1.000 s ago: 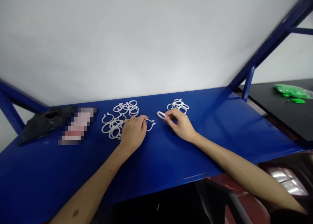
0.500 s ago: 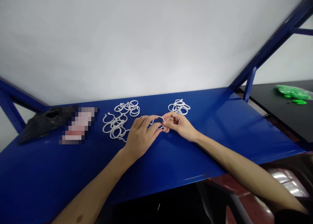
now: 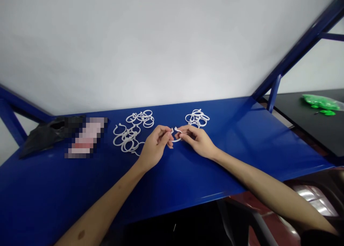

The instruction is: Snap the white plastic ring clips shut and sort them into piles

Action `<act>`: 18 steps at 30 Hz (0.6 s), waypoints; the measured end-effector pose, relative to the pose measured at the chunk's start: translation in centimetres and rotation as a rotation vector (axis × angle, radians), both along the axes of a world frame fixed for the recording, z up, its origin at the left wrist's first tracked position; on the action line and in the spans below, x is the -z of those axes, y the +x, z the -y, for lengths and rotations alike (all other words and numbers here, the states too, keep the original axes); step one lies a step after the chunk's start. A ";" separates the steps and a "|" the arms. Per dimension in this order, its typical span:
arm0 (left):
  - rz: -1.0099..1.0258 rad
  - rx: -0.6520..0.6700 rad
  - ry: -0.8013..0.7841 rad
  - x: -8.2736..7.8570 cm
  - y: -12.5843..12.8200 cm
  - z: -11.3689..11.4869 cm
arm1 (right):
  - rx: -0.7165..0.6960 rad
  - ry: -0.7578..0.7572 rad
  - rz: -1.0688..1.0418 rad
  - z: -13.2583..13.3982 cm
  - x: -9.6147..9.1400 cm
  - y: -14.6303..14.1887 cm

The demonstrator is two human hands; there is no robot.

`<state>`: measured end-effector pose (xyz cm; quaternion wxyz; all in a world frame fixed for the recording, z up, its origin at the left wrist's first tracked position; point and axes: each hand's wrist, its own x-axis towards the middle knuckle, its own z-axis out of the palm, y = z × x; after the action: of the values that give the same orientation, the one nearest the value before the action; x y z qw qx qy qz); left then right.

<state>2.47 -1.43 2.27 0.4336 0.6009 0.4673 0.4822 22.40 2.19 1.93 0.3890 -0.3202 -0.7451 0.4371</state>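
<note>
Gripping one white split ring (image 3: 176, 140) in both hands, over the middle of the blue counter (image 3: 182, 188). Pinched on one side by thumb and fingers of the left hand (image 3: 156, 144), on the other side by those of the right hand (image 3: 199, 141). Open at the far side of the loop, with a small gap between the two ends; unbroken along the near side, in a bare curve from hand to hand. Knobbed, apparently, at the right end; hard to make out at the left end, close against the fingertips. Impossible to say whether touching the counter or just above it.

Probably at the step of working the ring's opening, to judge by the two-sided pinch: either spreading the ends or bringing them into line, with too little visible to settle which. Calling next, most likely, for a steady, matched hold on both sides, with fingertips clear of the gap and pressure in line with the loop, so as not to twist the ends past each other.

To the left, just beside the left hand: a larger spread of white rings (image 3: 125, 138), overlapping, some visibly gapped. Just beyond the right hand: a smaller cluster of white rings (image 3: 198, 116), likewise overlapping.
</note>
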 end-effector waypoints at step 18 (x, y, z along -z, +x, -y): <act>-0.539 -0.135 0.473 0.4 0.4 1.4 | -0.099 0.554 0.220 1.1 -0.6 0.7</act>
<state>2.89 -2.80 1.91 0.1113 0.7580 0.4789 0.4287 23.14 1.11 2.52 0.3568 -0.2103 -0.8883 0.1983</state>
